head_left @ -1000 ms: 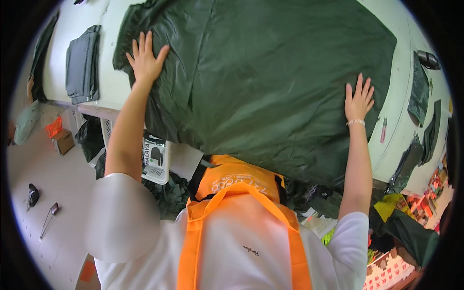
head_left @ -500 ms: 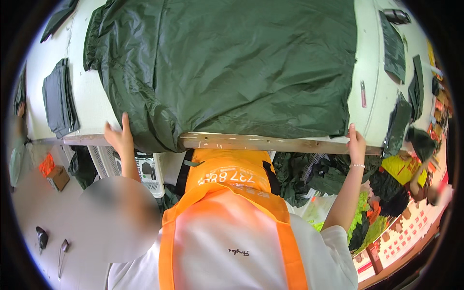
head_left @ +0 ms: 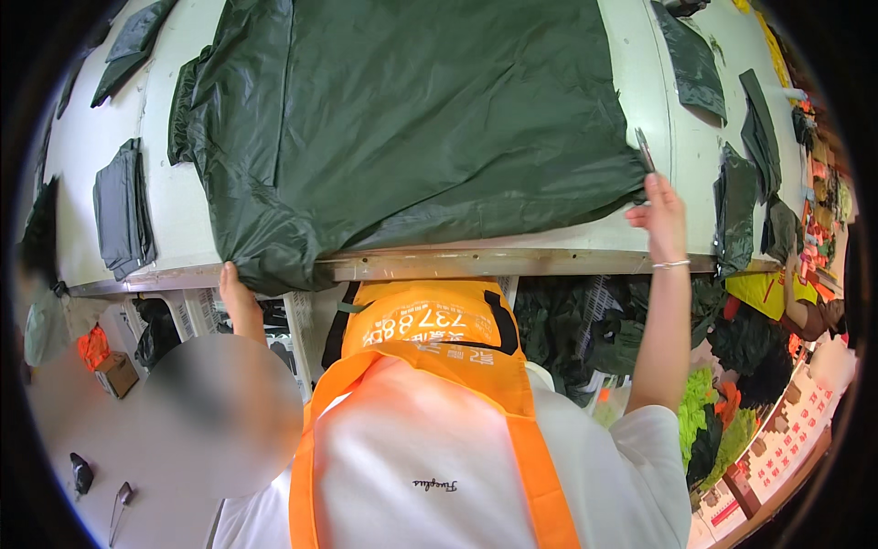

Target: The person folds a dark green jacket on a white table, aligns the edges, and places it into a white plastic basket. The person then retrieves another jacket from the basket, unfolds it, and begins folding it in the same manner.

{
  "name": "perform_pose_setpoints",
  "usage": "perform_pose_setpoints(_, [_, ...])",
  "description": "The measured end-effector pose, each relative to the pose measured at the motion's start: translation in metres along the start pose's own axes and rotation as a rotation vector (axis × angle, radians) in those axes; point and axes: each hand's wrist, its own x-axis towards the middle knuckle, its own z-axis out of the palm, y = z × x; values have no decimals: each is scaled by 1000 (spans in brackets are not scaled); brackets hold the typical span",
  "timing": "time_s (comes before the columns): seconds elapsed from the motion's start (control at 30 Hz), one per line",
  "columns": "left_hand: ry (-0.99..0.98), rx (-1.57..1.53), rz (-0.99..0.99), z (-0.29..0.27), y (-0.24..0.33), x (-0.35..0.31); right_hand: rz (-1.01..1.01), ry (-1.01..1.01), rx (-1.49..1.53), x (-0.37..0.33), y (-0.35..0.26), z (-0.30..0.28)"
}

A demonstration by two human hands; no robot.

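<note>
A large piece of thin, shiny dark green cloth point(head_left: 430, 137) lies spread over the white table, with a gathered, ruffled edge at its left. My left hand point(head_left: 240, 300) is closed at the near left corner, where the cloth bunches and hangs over the table's front edge. At the near right corner, my right hand point(head_left: 660, 218) has its fingers curled on the cloth, which is pulled into creases there. Just beyond those fingers is a slim pen-like tool point(head_left: 645, 151) on the tabletop.
Folded dark green pieces point(head_left: 124, 210) lie on the left, and more folded pieces point(head_left: 734, 210) on the right. A metal strip point(head_left: 412, 265) borders the table front. Below are dark cloth heaps point(head_left: 558, 339) and a small carton point(head_left: 117, 374). Another person point(head_left: 817, 316) is at the far right.
My left hand has gone from open beside the cloth to closed on its near corner. My right hand has moved up and inward, drawing the right corner into creases.
</note>
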Motion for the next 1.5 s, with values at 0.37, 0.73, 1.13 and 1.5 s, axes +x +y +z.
perform_pose_setpoints(0.37, [159,336,364,-54,-72,30,-274,315,-239,3,160,-73])
perform_pose_setpoints(0.73, [15,1002,1070,19,14,11,-737,-62,-1225,7,157,-12])
perform_pose_setpoints(1.13, [152,1132,866,7,-18,75,-579,243,-822,24,137,0])
perform_pose_setpoints(1.5, [175,1308,727,37,-1,68,-57,61,-612,83,69,-42])
